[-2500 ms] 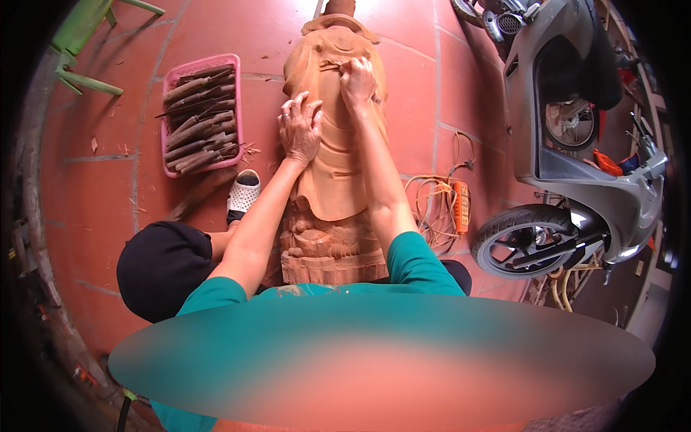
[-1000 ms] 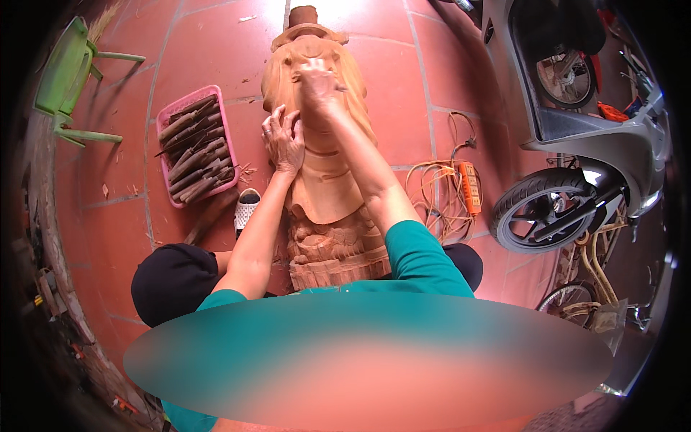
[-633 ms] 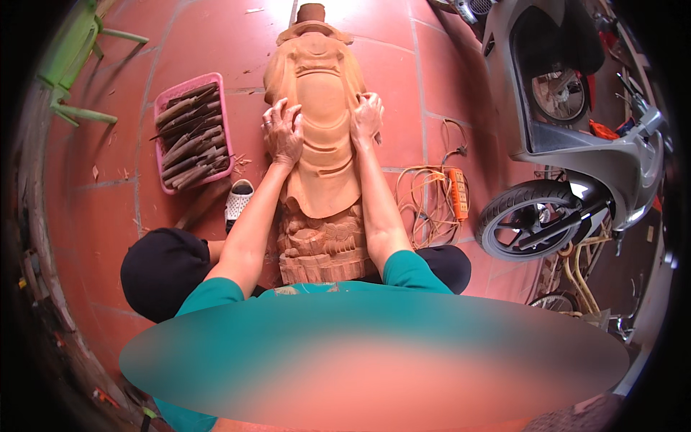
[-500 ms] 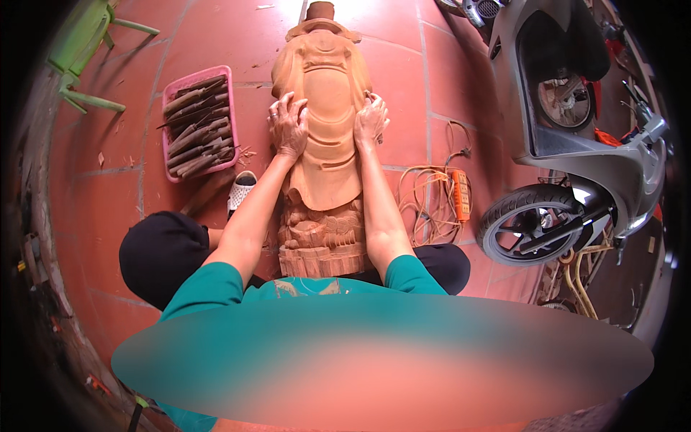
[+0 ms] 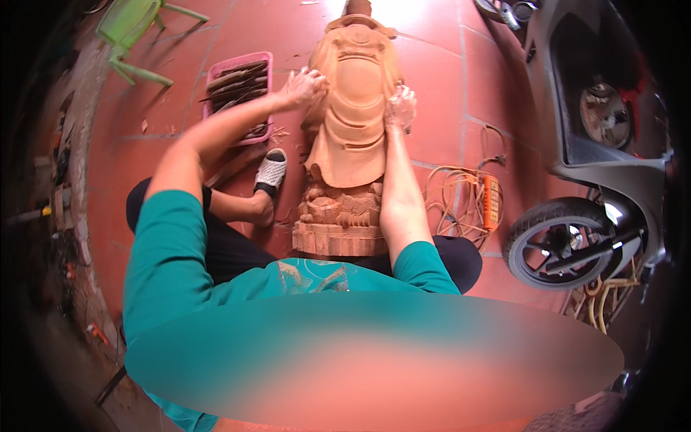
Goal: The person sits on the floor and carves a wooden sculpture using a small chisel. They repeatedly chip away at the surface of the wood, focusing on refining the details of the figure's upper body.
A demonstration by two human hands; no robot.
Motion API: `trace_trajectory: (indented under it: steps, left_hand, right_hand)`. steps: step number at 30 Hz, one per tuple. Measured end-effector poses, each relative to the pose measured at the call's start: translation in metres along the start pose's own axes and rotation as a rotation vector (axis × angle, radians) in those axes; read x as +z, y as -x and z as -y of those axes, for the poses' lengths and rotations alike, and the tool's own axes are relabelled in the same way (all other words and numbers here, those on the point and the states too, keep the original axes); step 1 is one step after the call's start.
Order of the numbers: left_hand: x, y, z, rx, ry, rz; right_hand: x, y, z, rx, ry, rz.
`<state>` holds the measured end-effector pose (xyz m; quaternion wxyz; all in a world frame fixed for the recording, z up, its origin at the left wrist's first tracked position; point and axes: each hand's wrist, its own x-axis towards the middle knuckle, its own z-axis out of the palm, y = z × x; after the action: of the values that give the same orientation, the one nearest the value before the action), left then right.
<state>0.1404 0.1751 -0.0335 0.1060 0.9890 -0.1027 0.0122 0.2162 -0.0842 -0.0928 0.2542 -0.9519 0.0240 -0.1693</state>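
Observation:
A carved wooden statue (image 5: pixel 351 144) of a robed figure in a hat lies lengthwise on the floor in front of me, its rough base (image 5: pixel 338 237) closest to my body. My left hand (image 5: pixel 305 88) is at the statue's left edge, fingers loosely bent and a little blurred; whether they touch the wood is unclear. Against the statue's right side, my right hand (image 5: pixel 401 108) is closed. Small dark bits show at its edges, but what it holds is mostly hidden.
A pink basket (image 5: pixel 271 79) of dark-handled tools stands left, partly behind my left forearm. A green chair (image 5: pixel 129 29) is at far left. On the right lie an orange power strip (image 5: pixel 491 204) with coiled cord and a parked grey scooter (image 5: pixel 612 173). Red tiles cover the floor.
My left hand has moved off the statue's front to its left edge, the elbow swinging outward. My right hand stays at the right side. The whole view has shifted, with things appearing farther right.

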Motion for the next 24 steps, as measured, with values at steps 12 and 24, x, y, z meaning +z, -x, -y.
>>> trace_trajectory:
  steps: [12, 24]
  left_hand:
    - [-0.096, 0.155, 0.173, -0.398, 0.122, 0.101]
    - [0.03, 0.193, 0.119, -0.368, 0.221, -0.105]
  right_hand:
    - [-0.004, 0.001, -0.006, 0.006, -0.04, -0.007]
    - [-0.009, 0.0, 0.003, 0.068, 0.003, 0.034]
